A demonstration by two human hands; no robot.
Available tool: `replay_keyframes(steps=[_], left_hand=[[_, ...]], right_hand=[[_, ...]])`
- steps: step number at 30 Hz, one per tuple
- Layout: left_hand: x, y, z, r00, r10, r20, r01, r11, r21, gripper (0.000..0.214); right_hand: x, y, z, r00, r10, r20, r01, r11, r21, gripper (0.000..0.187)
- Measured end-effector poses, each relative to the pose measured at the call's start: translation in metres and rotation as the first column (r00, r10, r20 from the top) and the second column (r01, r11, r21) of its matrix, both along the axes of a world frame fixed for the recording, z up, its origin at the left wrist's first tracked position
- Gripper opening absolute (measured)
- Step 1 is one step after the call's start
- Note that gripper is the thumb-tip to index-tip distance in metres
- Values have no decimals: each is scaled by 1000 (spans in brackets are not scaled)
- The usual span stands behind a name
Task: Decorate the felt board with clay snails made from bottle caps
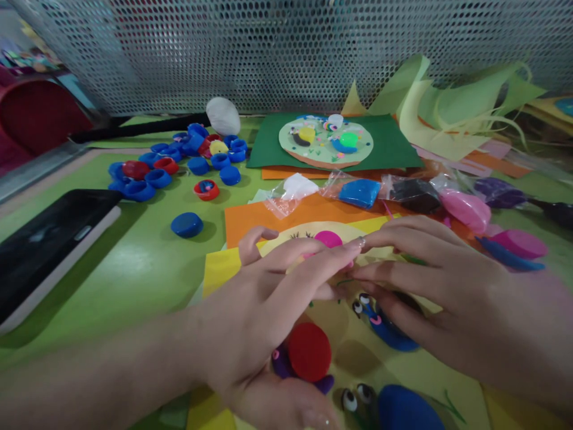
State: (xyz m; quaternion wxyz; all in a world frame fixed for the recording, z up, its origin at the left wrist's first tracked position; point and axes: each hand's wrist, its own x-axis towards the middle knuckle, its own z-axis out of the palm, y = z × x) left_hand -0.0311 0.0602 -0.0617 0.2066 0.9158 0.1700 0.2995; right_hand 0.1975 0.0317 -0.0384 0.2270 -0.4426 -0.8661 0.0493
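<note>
- The magenta cap (329, 239) sits on the upper part of a pale yellow disc (452, 370), directly beneath and beyond the fingertips, partly covered by the left hand.
- The left hand (280, 298) stretches over the disc, its index finger straight and reaching beside the cap, its thumb spread well apart from the fingers; this grip is loose, with nothing seen between thumb and fingers.
- The right hand (430, 263) arches in from the other side, fingers bent and slightly spread, their tips close to the left fingertips. Whether its grip has hold of anything cannot be told.
- Below the hands on the disc, a red cap (310, 352) rests against a purple clay body (282, 363).
- Under the right fingers lies a blue clay figure (380, 328) with two white eyes and a pink mouth.
- Nearest the camera is a dark blue cap (409, 409), beside another pair of eyes.
- Yellow sheets (215, 272) and an orange sheet (242, 221) lie beneath the disc.
- Behind it run clear bags of clay: white (301, 186), blue (359, 193), black (414, 194), pink (468, 210).
- Farther back, a decorated disc (322, 149) rests on a dark green sheet (394, 149).
- To the left on the green desk (134, 263) are a phone (58, 239), a lone blue cap (187, 224) and a cluster of caps (156, 178).
</note>
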Motion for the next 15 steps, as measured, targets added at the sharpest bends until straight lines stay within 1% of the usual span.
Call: replay_keyframes(steps=[3, 5, 9, 12, 15], left_hand=[[-1, 1, 2, 998, -21, -52, 21, 1000, -2, 72], [0, 2, 4, 999, -14, -42, 15, 1000, 10, 71], [1, 2, 8, 997, -27, -72, 28, 1000, 12, 72], [2, 1, 8, 998, -13, -67, 11, 999, -31, 73], [2, 0, 7, 999, -8, -46, 6, 999, -50, 73]], right_hand=[[1, -1, 3, 1000, -2, 11, 1, 999, 43, 14], [2, -1, 4, 1000, 4, 12, -5, 997, 75, 14], [4, -3, 5, 999, 32, 4, -32, 992, 120, 22], [3, -5, 5, 998, 59, 12, -60, 992, 108, 19], [2, -5, 4, 998, 60, 22, -62, 995, 81, 18]])
